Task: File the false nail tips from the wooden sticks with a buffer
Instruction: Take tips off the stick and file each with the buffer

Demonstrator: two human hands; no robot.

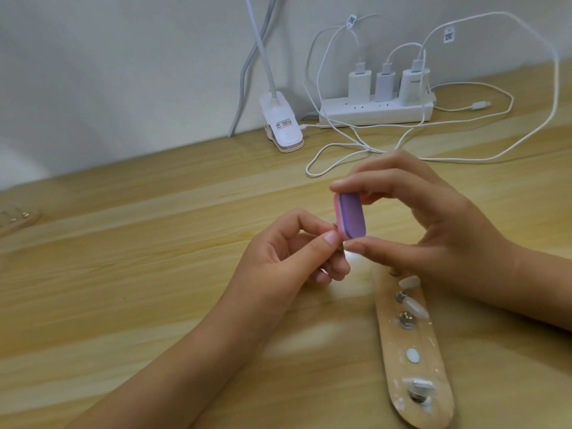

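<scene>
My right hand [433, 224] pinches a small pink and purple buffer block [443, 216] between forefinger and thumb, held upright above the table. My left hand [288, 258] pinches a small nail tip on a metal stud [338, 239] against the buffer's pink side; the tip itself is mostly hidden by my fingers. A wooden stick [414, 351] lies on the table below my right hand, carrying several metal studs and clear false nail tips [413, 305].
A second wooden stick [15, 218] with studs lies at the far left edge. At the back stand a white clip lamp [283, 125] and a power strip [376, 111] with three chargers, and white cables [346, 150] loop over the wooden table [139, 274].
</scene>
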